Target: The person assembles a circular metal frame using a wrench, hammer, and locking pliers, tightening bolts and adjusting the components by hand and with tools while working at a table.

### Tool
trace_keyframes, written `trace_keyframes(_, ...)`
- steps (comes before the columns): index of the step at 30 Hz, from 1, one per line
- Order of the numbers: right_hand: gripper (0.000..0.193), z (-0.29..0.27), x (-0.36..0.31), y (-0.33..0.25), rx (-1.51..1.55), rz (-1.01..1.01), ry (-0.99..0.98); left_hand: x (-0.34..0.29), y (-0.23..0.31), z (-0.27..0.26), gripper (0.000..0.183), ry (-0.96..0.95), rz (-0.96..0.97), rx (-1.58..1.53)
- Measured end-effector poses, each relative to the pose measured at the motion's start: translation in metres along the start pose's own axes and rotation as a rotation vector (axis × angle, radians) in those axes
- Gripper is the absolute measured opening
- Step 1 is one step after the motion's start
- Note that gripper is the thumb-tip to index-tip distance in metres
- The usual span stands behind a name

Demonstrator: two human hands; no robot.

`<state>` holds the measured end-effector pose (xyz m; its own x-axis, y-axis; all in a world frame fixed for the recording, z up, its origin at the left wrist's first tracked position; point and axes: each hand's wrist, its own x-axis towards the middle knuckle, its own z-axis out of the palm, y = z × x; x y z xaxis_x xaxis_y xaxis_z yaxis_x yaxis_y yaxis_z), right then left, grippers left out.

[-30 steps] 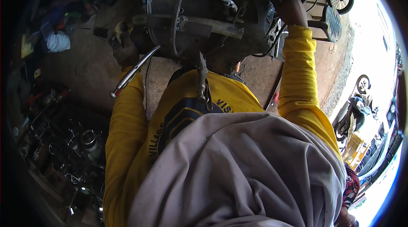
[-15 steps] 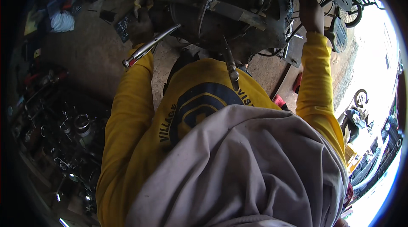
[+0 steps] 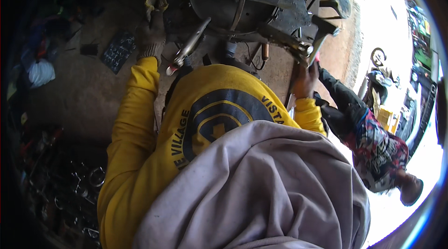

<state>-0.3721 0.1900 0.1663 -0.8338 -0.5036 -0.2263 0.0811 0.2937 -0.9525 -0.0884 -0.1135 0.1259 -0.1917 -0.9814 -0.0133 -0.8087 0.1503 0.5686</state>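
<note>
My left hand [image 3: 151, 39], in a knitted glove, is closed beside the metal assembly's left end. It holds a yellowish ring-shaped thing [image 3: 156, 1] whose kind I cannot make out. My right hand [image 3: 305, 82] is closed around the lower end of what looks like a hammer [image 3: 322, 38], its dark head up. Close to that hand, a pair of locking pliers [image 3: 289, 44] sits at the right part of the dark metal assembly [image 3: 219, 13]. Another pair of locking pliers [image 3: 190, 44] juts from its near left edge, apart from my left hand.
A person in a patterned shirt [image 3: 373, 144] is close on my right. A stool [image 3: 340, 1] stands beyond the metal assembly. On the floor lie a dark marked plate [image 3: 118, 52] and a white bag [image 3: 41, 72]. Metal parts [image 3: 79, 186] crowd the lower left.
My right hand has come down and inward from the far right, bringing the hammer head into view. My left hand keeps its hold. The person on the right has come into view.
</note>
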Motion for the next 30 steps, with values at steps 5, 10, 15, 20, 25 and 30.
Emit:
trace_keyframes(5,0.024,0.019,-0.110,0.037,-0.073,0.160,0.054,0.011,-0.012,0.017,0.045,-0.231,0.014,0.099)
trace_keyframes(10,0.024,0.028,-0.157,0.063,-0.136,0.167,-0.023,0.010,-0.026,0.029,0.050,0.068,0.163,-0.253)
trace_keyframes(15,0.033,0.045,-0.158,0.042,-0.536,0.060,-0.166,0.000,-0.010,-0.002,0.053,-0.069,0.076,-0.275)
trace_keyframes(20,0.029,0.061,-0.135,0.010,-0.657,-0.180,-0.284,0.002,-0.017,0.005,0.053,-0.065,0.072,-0.262)
trace_keyframes(25,0.028,0.095,-0.096,-0.050,-0.381,-0.278,-0.422,0.011,-0.045,0.016,0.051,-0.207,0.132,-0.010)
trace_keyframes(30,0.027,0.108,-0.082,-0.060,-0.450,-0.227,-0.428,-0.003,-0.007,-0.015,0.051,-0.069,0.242,-0.112)
